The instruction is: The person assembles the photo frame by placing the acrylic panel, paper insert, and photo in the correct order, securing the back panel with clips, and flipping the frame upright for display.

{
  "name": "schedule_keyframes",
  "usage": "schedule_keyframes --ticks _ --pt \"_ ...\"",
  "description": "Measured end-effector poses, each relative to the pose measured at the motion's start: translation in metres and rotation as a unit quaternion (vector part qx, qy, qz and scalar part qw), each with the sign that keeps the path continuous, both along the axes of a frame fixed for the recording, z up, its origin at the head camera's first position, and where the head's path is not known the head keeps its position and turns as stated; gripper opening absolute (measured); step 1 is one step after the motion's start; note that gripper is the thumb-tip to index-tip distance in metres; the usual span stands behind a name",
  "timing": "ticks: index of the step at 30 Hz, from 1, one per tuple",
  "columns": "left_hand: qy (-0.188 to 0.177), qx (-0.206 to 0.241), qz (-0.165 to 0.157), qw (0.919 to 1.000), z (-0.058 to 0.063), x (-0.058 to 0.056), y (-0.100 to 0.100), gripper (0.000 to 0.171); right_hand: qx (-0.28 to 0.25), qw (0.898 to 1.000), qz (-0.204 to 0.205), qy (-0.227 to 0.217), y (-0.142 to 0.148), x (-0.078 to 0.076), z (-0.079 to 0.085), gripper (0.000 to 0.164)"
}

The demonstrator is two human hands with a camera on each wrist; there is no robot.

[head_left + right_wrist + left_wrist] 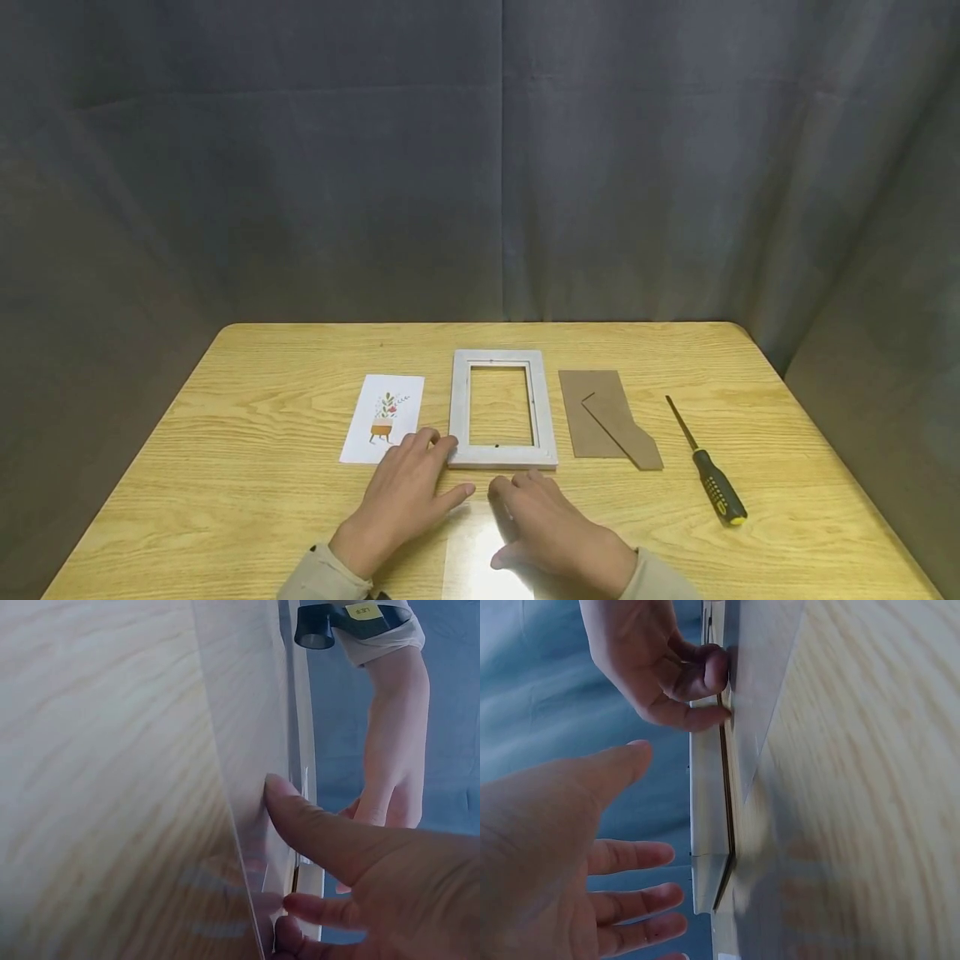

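A clear sheet (467, 546) lies flat on the table in front of a whitish picture frame (545, 417), its surface shining with reflections. My right hand (551, 529) is over the sheet, fingers bent, with thumb and fingertips right at its surface in the right wrist view. Relaxed and spread, my left hand (408, 492) hovers by the frame's lower left corner and holds nothing. It overlaps the bottom corner of a white card (367, 425) printed with a potted plant. Through the frame's opening the table top shows.
Right of the frame lies a brown backing board (588, 383) with an angled stand leg (637, 446) on it. Farther right is a screwdriver (720, 487) with a black and yellow handle. A dark grey curtain (480, 183) hangs behind the wooden table (225, 467).
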State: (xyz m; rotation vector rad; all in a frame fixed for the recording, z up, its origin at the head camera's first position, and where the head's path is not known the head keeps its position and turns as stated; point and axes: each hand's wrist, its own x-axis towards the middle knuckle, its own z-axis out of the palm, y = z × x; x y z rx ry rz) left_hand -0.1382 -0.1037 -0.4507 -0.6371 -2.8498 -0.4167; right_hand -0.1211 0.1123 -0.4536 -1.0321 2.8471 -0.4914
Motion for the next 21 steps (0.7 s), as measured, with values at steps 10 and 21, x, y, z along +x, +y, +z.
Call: schedule_keyframes --ticks 10,21 --pt "0.009 0.000 -0.001 1.0000 -0.0025 0.0014 0.0032 0.062 0.006 1.000 -0.018 0.006 -0.0039 0.0003 0.0014 0.061" --pt "0.012 0.001 0.001 0.9999 -0.0044 0.0008 0.0028 0.060 -0.020 0.998 -0.008 -0.065 0.0004 -0.0027 0.0060 0.068"
